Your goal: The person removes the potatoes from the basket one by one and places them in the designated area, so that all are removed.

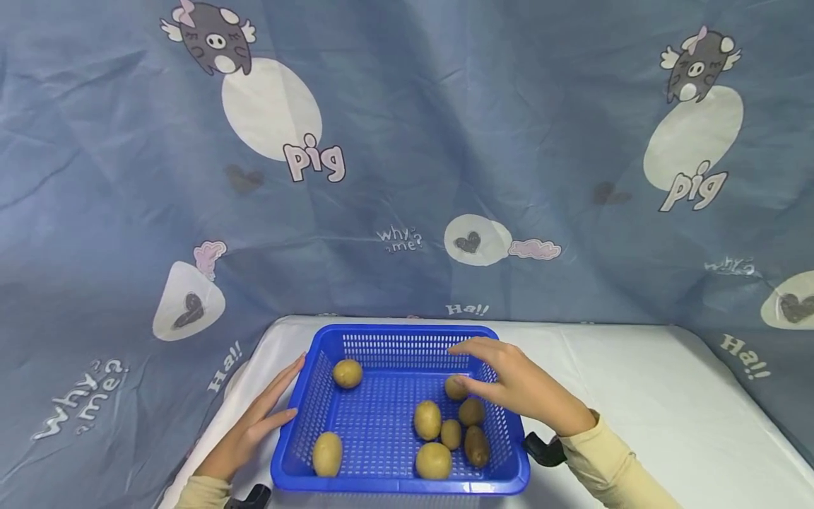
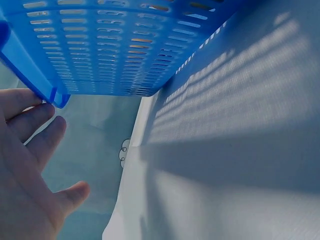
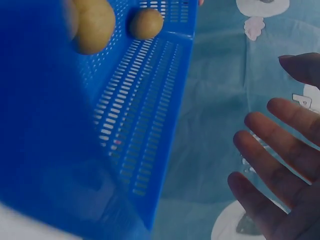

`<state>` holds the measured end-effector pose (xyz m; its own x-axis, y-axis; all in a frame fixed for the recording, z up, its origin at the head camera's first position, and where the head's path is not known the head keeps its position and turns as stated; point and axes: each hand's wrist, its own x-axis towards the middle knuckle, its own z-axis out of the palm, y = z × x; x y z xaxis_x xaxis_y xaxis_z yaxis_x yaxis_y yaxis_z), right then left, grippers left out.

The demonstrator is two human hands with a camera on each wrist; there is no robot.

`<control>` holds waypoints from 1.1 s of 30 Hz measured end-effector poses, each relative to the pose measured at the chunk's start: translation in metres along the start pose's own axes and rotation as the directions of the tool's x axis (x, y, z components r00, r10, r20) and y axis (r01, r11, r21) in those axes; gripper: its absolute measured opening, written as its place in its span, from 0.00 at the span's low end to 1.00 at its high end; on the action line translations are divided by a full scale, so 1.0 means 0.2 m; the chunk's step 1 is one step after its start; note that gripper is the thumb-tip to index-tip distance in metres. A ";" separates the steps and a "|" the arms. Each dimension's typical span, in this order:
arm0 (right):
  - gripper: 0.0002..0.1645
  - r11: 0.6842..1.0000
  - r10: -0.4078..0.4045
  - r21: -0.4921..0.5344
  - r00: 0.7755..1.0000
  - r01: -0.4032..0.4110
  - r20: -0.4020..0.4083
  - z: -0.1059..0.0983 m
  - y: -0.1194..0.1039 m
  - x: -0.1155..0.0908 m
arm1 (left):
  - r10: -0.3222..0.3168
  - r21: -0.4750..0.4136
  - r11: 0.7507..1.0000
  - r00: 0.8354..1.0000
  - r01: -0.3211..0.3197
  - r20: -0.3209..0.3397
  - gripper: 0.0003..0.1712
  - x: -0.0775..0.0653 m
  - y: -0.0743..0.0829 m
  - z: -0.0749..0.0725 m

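Note:
A blue plastic basket (image 1: 400, 485) with slotted walls holds several potatoes. My left hand (image 1: 253, 425) is at the basket's left side, fingers straight, fingertips at the rim; the left wrist view shows them against the rim's underside. Over the basket's right part hovers my right hand (image 1: 516, 378), its fingers spread and nothing in its grasp. Under its thumb lies a small potato (image 1: 455, 387), partly covered in the head view. Nearby sit a brownish potato (image 1: 472, 412) and a darker, longer one (image 1: 476, 446). A yellowish potato (image 1: 427, 420) lies left of these.
More potatoes lie along the basket's left side, one at the back (image 1: 347, 373) and one at the front (image 1: 327, 454). The basket stands on a white-covered table (image 1: 623, 396). Behind the table hangs a blue printed curtain (image 1: 394, 141).

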<state>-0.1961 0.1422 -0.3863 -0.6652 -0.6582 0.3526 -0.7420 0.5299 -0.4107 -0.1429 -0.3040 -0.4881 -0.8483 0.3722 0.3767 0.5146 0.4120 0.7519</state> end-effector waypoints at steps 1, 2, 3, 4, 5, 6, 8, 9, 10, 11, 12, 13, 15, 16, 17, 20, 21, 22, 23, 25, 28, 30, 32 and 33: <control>0.23 1.000 -0.002 0.009 1.000 0.002 0.008 0.00 0.00 0.01 | -0.008 -0.003 1.000 1.000 0.008 0.003 0.41 0.00 0.00 0.00; 0.23 1.000 -0.004 0.018 1.000 0.004 0.015 0.00 -0.01 0.03 | -0.019 -0.005 1.000 1.000 0.019 0.006 0.41 0.00 0.00 -0.01; 0.24 1.000 -0.006 0.030 1.000 0.005 0.022 0.01 -0.01 0.04 | -0.039 -0.012 0.999 0.999 0.040 0.007 0.41 -0.01 0.01 -0.01; 0.24 0.999 -0.008 0.038 1.000 0.007 0.027 0.01 -0.01 0.06 | -0.049 -0.017 0.999 0.999 0.049 0.011 0.41 0.00 0.01 -0.01; 0.24 0.999 -0.009 0.045 1.000 0.007 0.030 0.02 -0.01 0.07 | -0.055 -0.020 0.998 0.998 0.055 0.012 0.41 0.00 0.01 -0.01; 0.24 0.999 -0.012 0.053 0.999 0.010 0.034 0.03 -0.02 0.08 | -0.059 -0.023 0.998 0.998 0.059 0.012 0.41 0.00 0.01 -0.01; 0.25 0.998 -0.015 0.065 0.999 0.013 0.040 0.05 -0.02 0.11 | -0.058 -0.026 0.998 0.998 0.058 0.011 0.41 0.01 0.01 -0.01; 0.25 0.997 -0.016 0.072 0.999 0.012 0.043 0.06 -0.02 0.13 | -0.053 -0.025 0.998 0.999 0.053 0.009 0.41 0.01 0.01 -0.01; 0.25 0.997 -0.016 0.073 0.999 0.013 0.046 0.07 -0.03 0.15 | -0.045 -0.026 0.999 0.999 0.045 0.009 0.41 0.01 0.01 -0.01; 0.25 0.997 -0.016 0.074 0.999 0.012 0.050 0.08 -0.03 0.16 | -0.036 -0.025 0.999 0.999 0.036 0.008 0.41 0.01 0.01 -0.01; 0.25 0.997 -0.017 0.076 0.998 0.013 0.055 0.09 -0.03 0.18 | -0.028 -0.023 0.999 1.000 0.028 0.008 0.41 0.01 0.01 -0.01; 0.25 0.997 -0.018 0.077 0.998 0.013 0.060 0.11 -0.03 0.19 | -0.022 -0.022 1.000 1.000 0.022 0.008 0.41 0.01 0.00 -0.01; 0.25 0.997 -0.018 0.079 0.997 0.012 0.075 0.14 -0.03 0.21 | -0.025 -0.023 0.999 1.000 0.026 0.010 0.40 0.00 0.00 -0.01; 0.25 0.997 -0.018 0.078 0.996 0.012 0.083 0.15 -0.03 0.23 | -0.033 -0.025 0.999 0.999 0.033 0.010 0.40 0.00 0.00 -0.01; 0.25 0.997 -0.019 0.077 0.996 0.012 0.091 0.16 -0.03 0.24 | -0.036 -0.024 0.999 0.999 0.037 0.010 0.40 0.00 -0.01 -0.01; 0.26 0.997 -0.025 0.079 0.994 0.016 0.111 0.21 -0.02 0.27 | -0.036 -0.022 0.999 0.999 0.036 0.007 0.41 -0.01 -0.01 -0.01; 0.26 0.996 -0.028 0.082 0.993 0.019 0.116 0.22 -0.02 0.28 | -0.027 -0.018 0.999 1.000 0.027 0.006 0.41 -0.01 -0.01 -0.01; 0.26 0.997 -0.032 0.081 0.992 0.022 0.121 0.23 -0.02 0.29 | -0.017 -0.015 1.000 1.000 0.017 0.004 0.41 -0.01 -0.01 -0.01; 0.26 0.997 -0.036 0.079 0.992 0.026 0.125 0.25 -0.02 0.31 | -0.007 -0.012 1.000 1.000 0.007 0.002 0.41 -0.01 -0.01 0.00; 0.27 0.996 -0.045 0.076 0.990 0.035 0.133 0.27 -0.02 0.33 | -0.001 -0.013 1.000 1.000 0.001 0.000 0.41 -0.01 0.00 0.00; 0.27 0.996 -0.051 0.074 0.987 0.039 0.156 0.30 -0.03 0.37 | -0.001 -0.018 1.000 1.000 0.001 -0.001 0.40 -0.01 0.00 -0.01; 0.27 0.997 -0.062 0.065 0.983 0.051 0.172 0.32 -0.04 0.40 | 0.005 -0.024 1.000 1.000 -0.005 -0.001 0.40 0.00 0.00 -0.01; 0.27 0.997 -0.068 0.056 0.979 0.059 0.193 0.34 -0.05 0.42 | 0.022 -0.017 1.000 1.000 -0.022 -0.005 0.41 0.00 -0.01 0.00; 0.27 0.997 -0.075 0.048 0.977 0.067 0.201 0.35 -0.06 0.44 | 0.026 -0.017 1.000 1.000 -0.026 -0.005 0.41 0.00 -0.01 0.00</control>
<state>-0.2398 0.0406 -0.4104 -0.5772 -0.7901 0.2066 -0.7800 0.4585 -0.4259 -0.1452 -0.3050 -0.4898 -0.8351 0.3784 0.3993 0.5347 0.3878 0.7508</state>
